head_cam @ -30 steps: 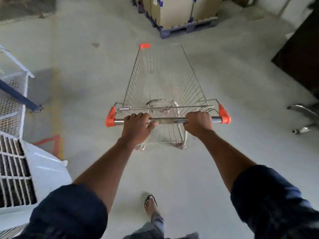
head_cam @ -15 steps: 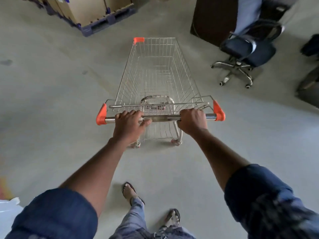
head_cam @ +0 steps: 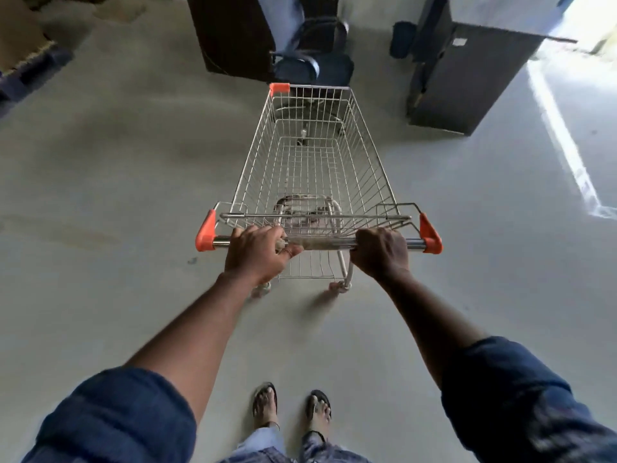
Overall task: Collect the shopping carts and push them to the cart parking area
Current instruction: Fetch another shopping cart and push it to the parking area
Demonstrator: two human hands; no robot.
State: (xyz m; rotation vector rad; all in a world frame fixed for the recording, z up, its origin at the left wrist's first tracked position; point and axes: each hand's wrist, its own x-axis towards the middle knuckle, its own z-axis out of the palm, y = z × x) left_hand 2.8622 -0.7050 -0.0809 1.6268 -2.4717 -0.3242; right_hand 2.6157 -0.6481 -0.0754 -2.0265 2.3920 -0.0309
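Observation:
A silver wire shopping cart (head_cam: 314,162) with orange corner caps stands on the concrete floor straight ahead of me, its basket holding nothing. My left hand (head_cam: 257,253) grips the metal handle bar (head_cam: 320,243) left of its middle, fingers curled over the top and thumb underneath. My right hand (head_cam: 380,252) grips the same bar right of its middle. Both arms are stretched forward. My two sandalled feet (head_cam: 290,407) stand side by side behind the cart.
A dark office chair (head_cam: 310,58) stands just beyond the cart's front end, beside a dark cabinet (head_cam: 233,31). A black cabinet (head_cam: 464,71) stands at the right. A pallet with cartons (head_cam: 23,58) lies far left. A white floor line (head_cam: 564,135) runs at the right.
The cart and I have swung to the right: the pallet slid off to the left, the office chair came from the right to straight ahead, and the black cabinet appeared. Both hands kept their grip.

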